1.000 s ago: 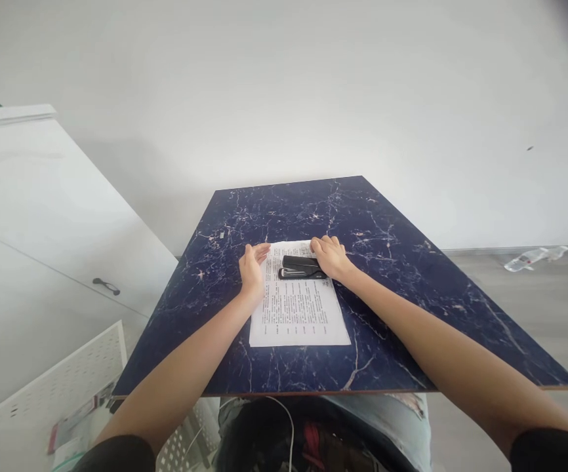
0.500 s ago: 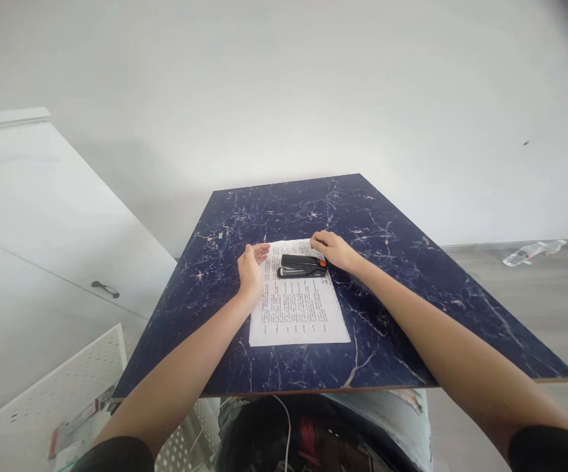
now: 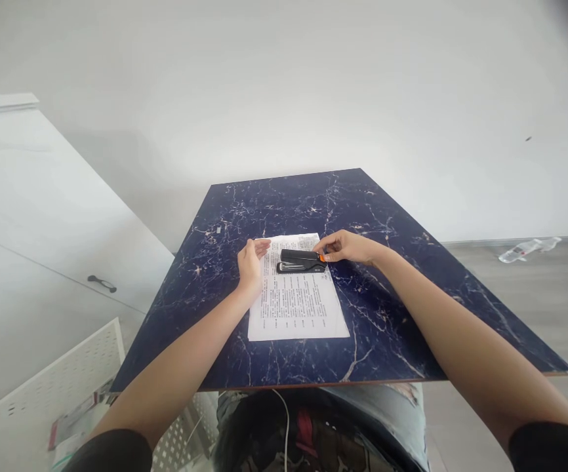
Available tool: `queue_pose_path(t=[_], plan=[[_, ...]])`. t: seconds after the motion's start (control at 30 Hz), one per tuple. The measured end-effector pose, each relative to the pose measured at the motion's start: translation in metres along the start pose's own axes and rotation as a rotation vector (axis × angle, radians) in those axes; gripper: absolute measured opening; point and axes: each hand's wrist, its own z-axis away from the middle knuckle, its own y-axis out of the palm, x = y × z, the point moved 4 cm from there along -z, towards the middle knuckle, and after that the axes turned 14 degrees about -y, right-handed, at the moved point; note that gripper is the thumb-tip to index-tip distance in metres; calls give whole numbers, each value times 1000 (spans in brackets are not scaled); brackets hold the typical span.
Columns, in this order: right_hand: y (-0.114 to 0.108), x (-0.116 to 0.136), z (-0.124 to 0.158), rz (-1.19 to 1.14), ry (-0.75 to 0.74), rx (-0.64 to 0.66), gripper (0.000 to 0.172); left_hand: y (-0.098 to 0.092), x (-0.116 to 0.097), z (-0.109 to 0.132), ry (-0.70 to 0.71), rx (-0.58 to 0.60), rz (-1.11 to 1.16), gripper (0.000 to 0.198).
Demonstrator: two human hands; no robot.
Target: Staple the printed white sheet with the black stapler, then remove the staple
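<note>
Two hands on a printed sheet [image 3: 296, 305]: left hand [image 3: 251, 265] flat, open, at nine o'clock; right hand [image 3: 347, 247] pinches the black stapler [image 3: 300, 260] at three o'clock.

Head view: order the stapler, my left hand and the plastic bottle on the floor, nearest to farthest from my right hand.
1. stapler, orange end in the right hand fingers.
2. left hand, on the paper, left edge.
3. plastic bottle, far off right.

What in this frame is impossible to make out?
Head view:
- Print on the paper: too small to read.
- Orange end of the stapler: covered by the right hand, grip unclear.
- pale speck on the table beyond the left hand: too small.
- litter on the floor: distant, blurred.
</note>
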Motion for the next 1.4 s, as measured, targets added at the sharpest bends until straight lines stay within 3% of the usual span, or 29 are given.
queue_pose_path(t=[0.2, 0.33, 0.47, 0.53, 0.63, 0.73, 0.8, 0.87, 0.97, 1.1, 1.27, 1.4], plan=[[-4, 8, 3, 66, 19, 9, 39, 1, 0, 1, 9, 16, -23, 48], [-1, 22, 1, 148, -114, -89, 41, 1, 0, 1, 13, 12, -28, 48], [29, 37, -10, 336, -244, -135, 44, 1, 0, 1, 52, 30, -54, 45], [48, 41, -15, 447, -265, -140, 34, 1, -2, 2, 85, 49, -59, 43], [58, 48, -17, 551, -300, -276, 16, 1, -7, 2, 104, 92, -27, 33], [54, 61, -10, 705, -411, -450, 22, 4, -11, -1, -10, 206, 91, 23], [54, 69, -6, 839, -486, -417, 31, 8, -10, -2, -160, 324, 168, 23], [58, 74, -4, 924, -550, -283, 36, 13, -6, -2, -293, 417, 206, 25], [66, 76, -6, 968, -602, -131, 40, 17, -1, 1, -355, 470, 224, 19], [69, 72, -8, 978, -594, -129, 39, 17, 2, 2, -324, 447, 188, 12], [60, 68, -8, 1035, -489, -320, 43, 9, 0, -6, -318, 314, 190, 16], [48, 62, -9, 721, -324, -510, 31, -7, -11, -19, -227, 149, 243, 10]])
